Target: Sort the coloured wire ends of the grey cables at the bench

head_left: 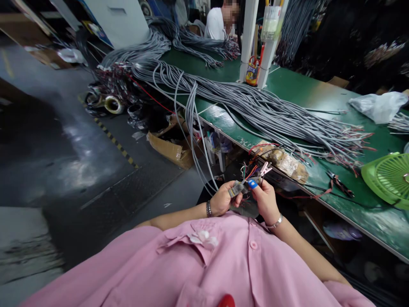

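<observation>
In front of my pink shirt, my left hand (223, 199) is closed around the end of a grey cable near its stripped part. A grey wrapped piece (235, 189) lies along the left thumb; whether it is tape or cable I cannot tell. Thin coloured wires (251, 171), orange, white and green among them, fan out above the fingers. My right hand (266, 201), blue tape on its thumb, pinches close to the wires' base. Just beyond it stands a pale pink clip (265, 169) at the table's edge. Grey cable loops (191, 108) hang off the table toward my left hand.
A long bundle of grey cables (255, 106) covers much of the green table (294, 83). To the right are pliers (340, 184), a green fan (391, 179) and a plastic bag (378, 106). An open cardboard box (174, 147) sits below. A person (217, 23) sits across.
</observation>
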{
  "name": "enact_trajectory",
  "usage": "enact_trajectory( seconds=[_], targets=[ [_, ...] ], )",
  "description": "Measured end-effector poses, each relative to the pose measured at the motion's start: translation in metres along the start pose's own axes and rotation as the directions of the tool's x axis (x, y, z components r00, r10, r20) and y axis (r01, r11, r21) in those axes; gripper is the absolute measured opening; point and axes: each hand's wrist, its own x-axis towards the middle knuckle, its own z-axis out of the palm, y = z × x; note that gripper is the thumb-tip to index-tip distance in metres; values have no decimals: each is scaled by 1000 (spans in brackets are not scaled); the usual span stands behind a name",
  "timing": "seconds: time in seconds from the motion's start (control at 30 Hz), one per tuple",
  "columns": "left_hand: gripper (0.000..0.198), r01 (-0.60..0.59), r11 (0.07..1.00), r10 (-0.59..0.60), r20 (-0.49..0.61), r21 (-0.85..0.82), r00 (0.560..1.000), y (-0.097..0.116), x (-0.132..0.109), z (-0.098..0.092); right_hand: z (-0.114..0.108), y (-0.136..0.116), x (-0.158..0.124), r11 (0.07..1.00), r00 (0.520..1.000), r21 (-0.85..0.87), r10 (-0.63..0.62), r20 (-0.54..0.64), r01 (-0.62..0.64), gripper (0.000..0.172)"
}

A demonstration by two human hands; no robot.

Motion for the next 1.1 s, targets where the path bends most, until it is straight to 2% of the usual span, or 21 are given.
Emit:
enact_trajectory(
  seconds=[0.13,0.23,0.37,0.43,0.5,0.6,0.7,0.83,0.97,1.03,1.1],
  targets=[
    [46,-35,999,35,-4,19,999,2,2,1,0,-1,2,1000,999,-19,-12,-50,11,34],
    [45,-55,997,56,-18,48,998,5,2,2,-2,-7,-2,988,993,-111,-111,-52,104,28],
    [50,-70,991,80,-84,115,993,12,1,4,-7,-19,-9,874,931,-323,-352,93,362,16],
    [50,-89,986,106,-117,143,988,17,-1,4,-10,-21,-11,830,906,-365,-396,149,422,14],
    [49,-103,983,124,-137,155,983,20,-3,3,-12,-20,-10,844,918,-362,-365,152,396,17],
    [48,-105,982,128,-147,156,981,22,-5,2,-11,-16,-7,924,962,-281,-218,166,258,26],
    [49,-94,983,116,-137,156,984,21,-8,1,-3,-15,-4,970,976,-198,-105,193,143,37],
    [47,-97,978,118,-103,185,988,19,-13,0,9,-19,-3,969,990,-213,-110,88,127,32],
    [45,-89,974,111,-94,210,989,18,-15,0,10,-18,-3,970,988,-192,-134,80,147,26],
    [46,-87,978,105,-91,188,990,17,-15,-1,9,-16,-4,982,992,-156,-97,80,108,27],
    [47,-97,986,109,-92,134,990,15,-15,0,10,-14,-5,999,997,-45,-14,74,17,28]
  ],
)
